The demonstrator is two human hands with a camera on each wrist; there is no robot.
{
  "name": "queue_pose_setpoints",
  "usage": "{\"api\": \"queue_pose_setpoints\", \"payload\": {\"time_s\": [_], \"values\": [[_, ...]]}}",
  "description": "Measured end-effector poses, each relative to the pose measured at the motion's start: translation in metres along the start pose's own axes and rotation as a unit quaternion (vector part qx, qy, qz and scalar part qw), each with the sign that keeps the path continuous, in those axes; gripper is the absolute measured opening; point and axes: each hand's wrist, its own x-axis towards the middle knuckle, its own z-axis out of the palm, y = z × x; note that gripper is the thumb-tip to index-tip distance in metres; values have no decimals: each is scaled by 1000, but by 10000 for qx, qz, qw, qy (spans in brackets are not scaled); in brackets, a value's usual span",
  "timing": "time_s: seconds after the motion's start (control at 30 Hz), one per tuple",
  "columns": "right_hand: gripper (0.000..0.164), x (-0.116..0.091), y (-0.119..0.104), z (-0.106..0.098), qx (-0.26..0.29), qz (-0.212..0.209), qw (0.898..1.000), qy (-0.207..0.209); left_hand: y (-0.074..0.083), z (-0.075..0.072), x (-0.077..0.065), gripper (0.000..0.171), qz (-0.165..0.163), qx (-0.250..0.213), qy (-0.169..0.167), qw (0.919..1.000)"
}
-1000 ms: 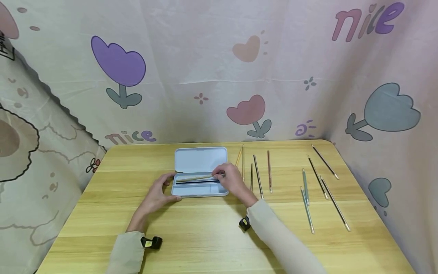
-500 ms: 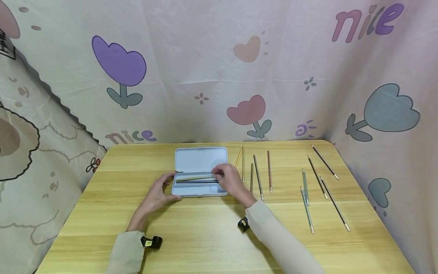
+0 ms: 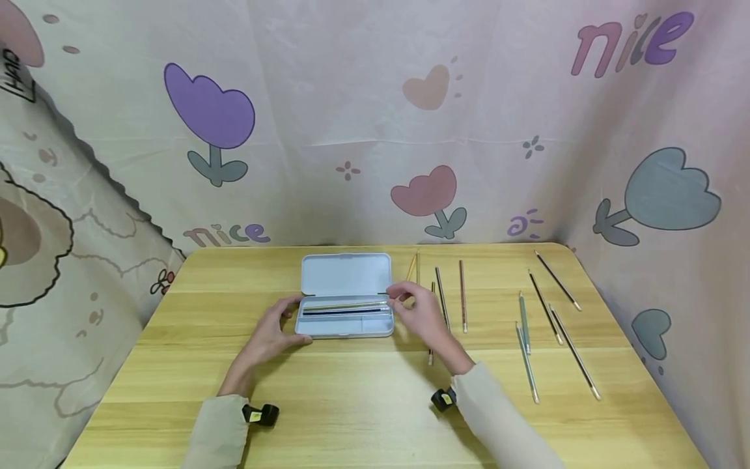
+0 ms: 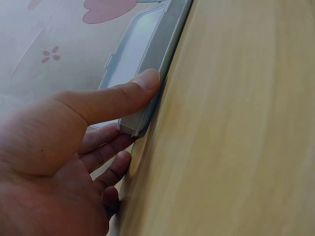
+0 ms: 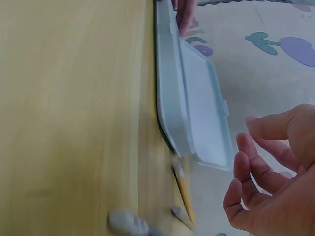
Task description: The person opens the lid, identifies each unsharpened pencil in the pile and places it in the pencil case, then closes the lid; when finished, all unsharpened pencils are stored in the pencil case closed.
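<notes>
A pale blue pencil case (image 3: 346,273) lies on the table with its lid raised at the back. Several pencils (image 3: 336,309) lie lengthwise in its rear compartment; the front compartments show bare. My left hand (image 3: 274,333) grips the case's left end, its thumb on the front wall in the left wrist view and its fingertips around the end. Just off the right end of the case, my right hand (image 3: 424,319) hovers with fingers loosely bent. In the right wrist view nothing shows between that thumb (image 5: 268,127) and the fingers.
Right of the case lie yellow (image 3: 412,266), black (image 3: 442,296) and reddish-brown (image 3: 462,296) pencils, partly behind the right hand. Further right are two green pencils (image 3: 527,365) and several dark ones (image 3: 575,353). A patterned cloth (image 3: 328,130) hangs behind the wooden table (image 3: 340,404).
My right hand has let go of a pencil, which now lies in the case's rear compartment, and has drawn back to the right. The left hand stays at the case's left end.
</notes>
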Motion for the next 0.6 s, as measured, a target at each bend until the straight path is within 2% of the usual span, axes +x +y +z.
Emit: {"api": "queue_pose_setpoints", "payload": {"time_s": [0.13, 0.47, 0.6], "values": [[19, -10, 3, -13, -18, -59, 9996, 281, -1, 0, 0, 90, -4, -15, -11, 10000], [22, -34, 21, -49, 102, 583, 9960, 676, -1, 0, 1, 90, 33, -27, 23, 10000], [22, -38, 32, -64, -44, 893, 9925, 834, -1, 0, 0, 91, -30, 26, 5, 10000]]}}
